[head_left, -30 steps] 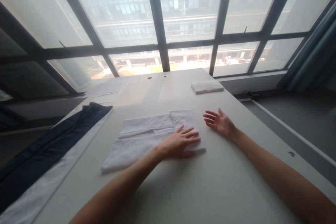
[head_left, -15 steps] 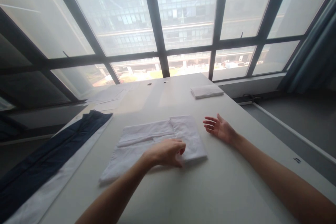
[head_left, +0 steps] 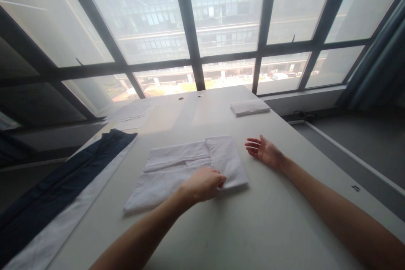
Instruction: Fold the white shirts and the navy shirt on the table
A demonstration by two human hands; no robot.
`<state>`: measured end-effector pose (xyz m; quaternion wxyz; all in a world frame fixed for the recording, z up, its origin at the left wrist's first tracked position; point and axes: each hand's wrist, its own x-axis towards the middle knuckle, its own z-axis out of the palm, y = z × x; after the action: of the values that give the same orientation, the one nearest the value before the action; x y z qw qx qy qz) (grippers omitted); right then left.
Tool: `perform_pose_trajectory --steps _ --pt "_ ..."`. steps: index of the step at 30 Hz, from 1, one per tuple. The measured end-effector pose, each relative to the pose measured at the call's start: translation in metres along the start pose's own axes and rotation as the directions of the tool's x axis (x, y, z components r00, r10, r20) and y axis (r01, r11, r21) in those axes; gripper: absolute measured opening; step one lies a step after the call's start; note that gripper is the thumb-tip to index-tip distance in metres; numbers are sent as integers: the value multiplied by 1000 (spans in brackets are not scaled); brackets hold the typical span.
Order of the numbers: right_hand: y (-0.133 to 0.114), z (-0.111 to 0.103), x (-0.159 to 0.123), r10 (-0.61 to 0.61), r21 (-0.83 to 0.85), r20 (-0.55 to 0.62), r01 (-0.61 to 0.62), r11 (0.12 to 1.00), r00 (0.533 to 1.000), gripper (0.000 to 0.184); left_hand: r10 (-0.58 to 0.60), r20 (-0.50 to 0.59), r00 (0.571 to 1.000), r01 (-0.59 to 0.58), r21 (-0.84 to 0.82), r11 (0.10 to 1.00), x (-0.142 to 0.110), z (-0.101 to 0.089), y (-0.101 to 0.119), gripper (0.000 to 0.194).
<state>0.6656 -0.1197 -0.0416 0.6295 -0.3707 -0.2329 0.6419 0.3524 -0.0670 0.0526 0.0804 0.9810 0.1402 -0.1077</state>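
Note:
A white folded cloth [head_left: 177, 156] lies in front of me, its right part folded over in a flat panel with a seam-like edge down its left side. My left hand [head_left: 207, 183] is at the near edge of the cloth, right of its middle. Its fingers and thumb are closed on that edge; the fingertips are partly hidden behind the hand. To the right of the cloth, my right hand [head_left: 264, 152] rests with fingers apart and palm turned inward, holding nothing and not touching the cloth.
The white table [head_left: 215, 236] reaches to the windows. A smaller folded white cloth [head_left: 249, 107] lies at the far right. Dark blue fabric [head_left: 79, 173] over white fabric [head_left: 79, 211] runs along the left edge. Pale sheets [head_left: 129, 116] lie at the far left.
My left hand's thumb and fingers have come together at the cloth's near edge, moving slightly right. My right hand has stayed nearly still.

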Motion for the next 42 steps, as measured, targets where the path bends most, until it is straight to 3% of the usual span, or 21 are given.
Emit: perform_pose_trajectory --steps 2,3,5,7,10,12,14,16,18,20,23,26,29,32,35,39,42 --pt "1 0 0 -1 0 -8 1 1000 1000 44 -5 31 999 5 -13 1000 1 -1 0 7" --pt "1 0 1 -3 1 -12 3 1000 1000 44 2 17 1000 -2 -23 1000 2 -3 1 13" --pt "0 0 0 -3 4 -17 3 1000 1000 44 13 -103 995 -17 -42 999 6 -6 3 23" --pt "-2 2 -1 -10 0 -13 10 1000 1000 45 -7 -298 954 -14 -67 998 13 -2 5 27" --pt "-6 11 -11 -15 -42 64 17 999 998 50 -4 -462 887 -31 -69 997 31 19 2 37" --pt "-7 22 -21 37 -108 186 -17 994 982 53 39 -437 899 -56 -26 998 41 40 -6 45" --pt "-4 34 -32 156 -205 339 -89 975 928 53 60 -391 918 -64 3 998 48 57 -14 49" --pt "2 45 -38 319 -332 466 -171 928 825 51 64 -365 929 -64 11 998 52 67 -20 49" --pt "9 49 -37 450 -439 506 -229 869 736 48 70 -352 933 -70 13 997 52 70 -24 49" --pt "14 45 -32 524 -489 489 -279 827 697 48 78 -341 937 -76 20 997 52 69 -25 49" --pt "13 31 -25 572 -497 453 -339 799 684 56 79 -342 936 -75 27 997 51 68 -24 50" --pt "5 20 -26 531 -483 437 -308 819 726 49 75 -348 935 -70 25 997 51 68 -24 50" --pt "-2 19 -29 332 -377 406 -175 909 852 42 79 -348 934 -75 24 997 51 69 -24 51" --pt "-5 27 -21 87 -206 284 -28 978 955 43 83 -353 932 -80 24 997 51 68 -23 51" --pt "-1 41 -1 -15 -80 192 31 996 981 45 74 -348 935 -72 19 997 50 65 -21 51" --pt "11 60 41 32 4 172 -33 999 985 42 67 -342 937 -62 26 998 48 61 -19 50" --pt "15 66 76 -73 -30 -67 72 997 995 28 68 -341 938 -62 30 998 47 62 -19 50"
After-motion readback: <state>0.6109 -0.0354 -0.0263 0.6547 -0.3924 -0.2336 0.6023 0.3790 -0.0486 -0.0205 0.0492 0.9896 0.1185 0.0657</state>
